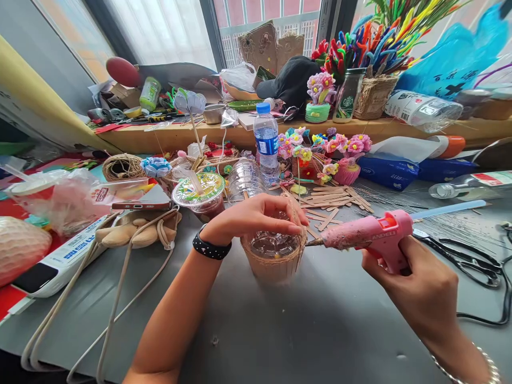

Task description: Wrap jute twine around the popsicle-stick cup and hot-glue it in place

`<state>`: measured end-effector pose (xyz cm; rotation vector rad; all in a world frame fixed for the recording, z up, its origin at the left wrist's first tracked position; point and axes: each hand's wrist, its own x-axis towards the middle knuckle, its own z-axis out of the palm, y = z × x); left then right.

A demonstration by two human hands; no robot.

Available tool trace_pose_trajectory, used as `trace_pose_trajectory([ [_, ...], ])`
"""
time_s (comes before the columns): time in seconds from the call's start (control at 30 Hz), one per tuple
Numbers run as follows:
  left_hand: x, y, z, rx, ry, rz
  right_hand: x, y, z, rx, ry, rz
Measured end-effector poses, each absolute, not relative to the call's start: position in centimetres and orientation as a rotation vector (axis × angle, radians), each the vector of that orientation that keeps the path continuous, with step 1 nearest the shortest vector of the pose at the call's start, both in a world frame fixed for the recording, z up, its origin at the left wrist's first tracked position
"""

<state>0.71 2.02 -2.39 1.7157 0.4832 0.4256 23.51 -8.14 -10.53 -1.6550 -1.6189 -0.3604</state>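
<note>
In the middle of the table stands a clear plastic cup (274,266), its outside covered in brown craft sticks, with twine around the upper part. My left hand (262,216) reaches across its top, the fingers bent and gripping the right side of the rim. What lies beneath the fingertips is partly hidden. A pink hot glue gun (368,234) is held in my right hand (424,280), fingers wrapped round the handle. Its metal nozzle points left and is at the cup's right rim. A pale glue stick (452,209) sticks out of its back.
Loose craft sticks (334,198) lie behind the cup, near a water bottle (266,144) and a lidded drink cup (200,194). Scissors (466,258) and a black cord (492,322) are on the right. A phone (142,205) on a corded holder stands left.
</note>
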Motion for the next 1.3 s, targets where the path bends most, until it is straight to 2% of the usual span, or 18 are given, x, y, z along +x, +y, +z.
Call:
trace_pose_trajectory([
  [1.3,0.71,2.05,-2.43,1.772,0.487,0.416,23.58,-7.51,-10.6,-1.758,-1.555,-0.261],
])
